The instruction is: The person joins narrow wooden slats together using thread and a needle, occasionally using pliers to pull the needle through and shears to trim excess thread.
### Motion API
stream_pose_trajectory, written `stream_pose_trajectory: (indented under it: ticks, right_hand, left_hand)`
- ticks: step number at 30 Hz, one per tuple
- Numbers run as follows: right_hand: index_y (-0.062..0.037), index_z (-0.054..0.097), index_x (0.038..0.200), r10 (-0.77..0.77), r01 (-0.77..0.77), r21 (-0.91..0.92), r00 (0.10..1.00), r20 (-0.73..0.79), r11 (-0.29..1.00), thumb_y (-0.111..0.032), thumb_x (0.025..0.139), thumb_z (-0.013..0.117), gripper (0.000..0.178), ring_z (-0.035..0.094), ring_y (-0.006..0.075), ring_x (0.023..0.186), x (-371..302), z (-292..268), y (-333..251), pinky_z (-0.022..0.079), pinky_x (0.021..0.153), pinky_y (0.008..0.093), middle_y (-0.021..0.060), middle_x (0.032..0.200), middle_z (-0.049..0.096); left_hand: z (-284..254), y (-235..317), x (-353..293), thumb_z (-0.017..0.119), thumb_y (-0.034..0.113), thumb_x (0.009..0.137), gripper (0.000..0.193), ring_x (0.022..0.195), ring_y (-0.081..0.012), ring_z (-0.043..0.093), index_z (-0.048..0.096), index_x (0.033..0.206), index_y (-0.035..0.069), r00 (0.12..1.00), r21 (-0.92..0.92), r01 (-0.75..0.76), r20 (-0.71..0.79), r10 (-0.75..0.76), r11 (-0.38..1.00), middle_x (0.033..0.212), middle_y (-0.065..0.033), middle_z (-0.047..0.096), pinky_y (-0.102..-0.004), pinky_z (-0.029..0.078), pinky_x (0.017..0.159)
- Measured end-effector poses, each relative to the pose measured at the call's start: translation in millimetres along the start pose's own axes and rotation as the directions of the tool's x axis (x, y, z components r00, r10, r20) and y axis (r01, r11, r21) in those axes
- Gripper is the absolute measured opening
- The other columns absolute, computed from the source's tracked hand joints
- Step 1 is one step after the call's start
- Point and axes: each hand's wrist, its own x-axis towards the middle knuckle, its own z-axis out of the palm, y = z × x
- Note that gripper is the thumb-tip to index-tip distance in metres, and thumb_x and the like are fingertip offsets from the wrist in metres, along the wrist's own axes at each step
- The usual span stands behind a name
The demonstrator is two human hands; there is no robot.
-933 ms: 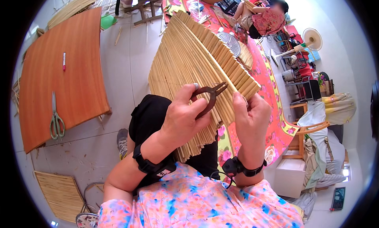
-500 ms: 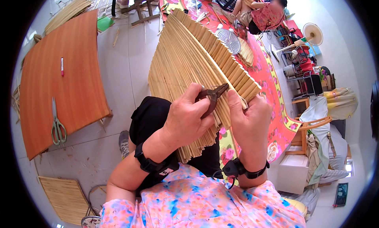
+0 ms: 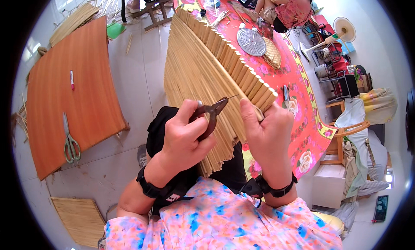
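Across my lap lies a large folded panel of straw-coloured stalks [image 3: 190, 70], its row of cut ends facing right. My left hand [image 3: 183, 135] is closed around dark metal pliers [image 3: 211, 118], whose jaws sit above the panel's face, short of the folded edge. From the jaws sticks a thin needle-like piece [image 3: 233, 96], pointing right; whether it is a needle or wire I cannot tell. My right hand [image 3: 272, 126] grips the panel's near right corner, thumb on top and fingers curled beneath, partly hidden.
At left stands a brown board [image 3: 78, 103] bearing scissors [image 3: 70, 142] and a marker [image 3: 72, 80]. A red floral cloth [image 3: 298, 124] spreads to the right, with a round grey disc [image 3: 251, 42] and a knife [image 3: 286, 93]. Another person [image 3: 292, 12] sits at the far right.
My left hand and the pliers have drawn back left, away from the folded edge. The thin piece now shows beyond the jaws. My right hand keeps its grip, and the view has shifted slightly.
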Motion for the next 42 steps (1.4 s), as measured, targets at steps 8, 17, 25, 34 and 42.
stream_pose_trajectory:
  ticks: [8, 17, 25, 34, 42]
  right_hand:
    - [0.003, 0.056, 0.069, 0.024, -0.024, 0.025, 1.0, 0.017, 0.999, -0.024, 0.087, 0.067, 0.034, 0.056, 0.0332, 0.043, 2.5, -0.2, -5.3, 0.041, 0.042, 0.0411, 0.0159, 0.047, 0.051]
    - [0.003, 0.057, 0.069, -0.016, 0.016, 0.047, 1.0, -0.009, 0.999, -0.024, 0.086, 0.068, 0.034, 0.056, 0.0301, 0.041, 0.9, 3.8, -4.9, 0.04, 0.041, 0.0392, 0.0149, 0.047, 0.051]
    - [0.0029, 0.058, 0.072, 0.035, -0.029, 0.135, 0.999, -0.04, 0.99, -0.022, 0.086, 0.068, 0.03, 0.055, 0.026, 0.04, -0.4, 5.2, -4.9, 0.04, 0.041, 0.037, 0.0137, 0.048, 0.05]
    - [0.0027, 0.056, 0.068, 0.043, -0.039, 0.104, 0.998, -0.037, 0.994, -0.023, 0.086, 0.068, 0.034, 0.051, 0.0238, 0.038, -0.9, 4.5, 0.5, 0.037, 0.041, 0.0365, 0.0128, 0.047, 0.047]
    - [0.0033, 0.056, 0.067, 0.047, -0.04, 0.14, 0.998, -0.047, 0.989, -0.023, 0.085, 0.068, 0.035, 0.05, 0.0242, 0.038, 0.2, 5.2, -2.5, 0.037, 0.041, 0.0369, 0.0132, 0.046, 0.047]
  left_hand:
    - [21.0, -10.9, 1.7, 0.069, 0.002, 0.065, 0.018, 0.068, -0.0283, 0.061, 0.06, 0.08, 0.0, 0.999, 0.05, 0.005, -0.054, -0.002, 0.999, 0.094, -0.0148, 0.053, -0.0356, 0.05, 0.057]
    - [24.6, -5.8, 2.6, 0.068, 0.001, 0.07, 0.015, 0.066, -0.0278, 0.056, 0.053, 0.072, -0.002, 0.998, 0.039, 0.054, -0.02, -0.053, 0.998, 0.095, -0.0168, 0.051, -0.0341, 0.047, 0.058]
    - [20.0, 3.9, 5.3, 0.06, -0.001, 0.066, 0.01, 0.069, -0.0287, 0.059, 0.051, 0.071, -0.002, 0.988, 0.017, 0.156, 0.01, -0.156, 0.988, 0.099, -0.0185, 0.052, -0.0347, 0.049, 0.062]
    - [21.7, 4.6, 0.9, 0.057, 0.003, 0.069, 0.01, 0.071, -0.0298, 0.06, 0.054, 0.076, -0.003, 0.964, -0.03, 0.265, 0.004, -0.264, 0.964, 0.097, -0.0195, 0.055, -0.0348, 0.048, 0.062]
    - [24.0, 9.3, 3.3, 0.058, 0.003, 0.074, 0.007, 0.075, -0.032, 0.063, 0.056, 0.079, -0.002, 0.958, 0.02, 0.284, -0.051, -0.282, 0.959, 0.098, -0.0209, 0.056, -0.0363, 0.05, 0.064]
